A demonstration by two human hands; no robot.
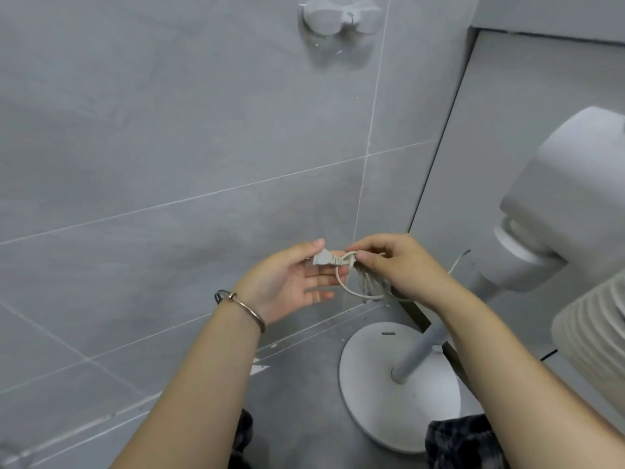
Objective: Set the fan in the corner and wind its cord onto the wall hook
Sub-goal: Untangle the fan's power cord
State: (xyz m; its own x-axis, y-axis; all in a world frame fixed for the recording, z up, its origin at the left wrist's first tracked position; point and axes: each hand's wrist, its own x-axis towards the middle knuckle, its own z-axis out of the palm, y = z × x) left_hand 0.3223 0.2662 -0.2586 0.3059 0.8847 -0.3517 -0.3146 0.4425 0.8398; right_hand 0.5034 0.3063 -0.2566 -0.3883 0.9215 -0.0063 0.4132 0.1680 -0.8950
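White cord [363, 282] hangs coiled between both hands: the left hand [291, 282] pinches its plug [323, 258], the right hand [402, 265] grips the loops, well below the wall hook [333, 18]; the fan [541, 231] stands right.

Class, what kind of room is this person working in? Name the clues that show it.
Probably a home bathroom or utility corner: large grey wall tiles, a matching tiled floor, and a stick-on wall hook above a pedestal fan.

Grey tiled wall [169, 147] and floor [297, 401]
Bracelet [248, 313] near 7 o'clock; dark patterned fabric [456, 441] at 5 o'clock, bottom edge.
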